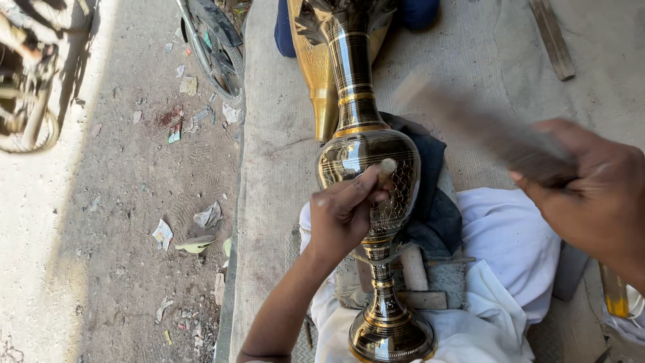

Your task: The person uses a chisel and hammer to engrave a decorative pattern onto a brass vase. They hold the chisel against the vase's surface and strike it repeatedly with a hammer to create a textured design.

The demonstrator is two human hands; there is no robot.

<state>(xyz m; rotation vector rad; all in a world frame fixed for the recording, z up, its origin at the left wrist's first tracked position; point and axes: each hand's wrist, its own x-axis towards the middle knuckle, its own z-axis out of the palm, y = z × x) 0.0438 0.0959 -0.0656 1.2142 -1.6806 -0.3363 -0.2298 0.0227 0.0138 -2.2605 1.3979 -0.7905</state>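
vase (pixel 366 168) glossy black w/ gold bands; left hand (pixel 342 215) grips chisel (pixel 385 169), right hand (pixel 594 195) grips hammer (pixel 484 128).

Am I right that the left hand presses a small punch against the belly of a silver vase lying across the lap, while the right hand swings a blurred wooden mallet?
Not quite: in the head view the vase is brass with dark engraved bands, not silver. The rest holds. The left hand presses a small punch against its belly as it lies across the lap, and the right hand swings a blurred wooden mallet.
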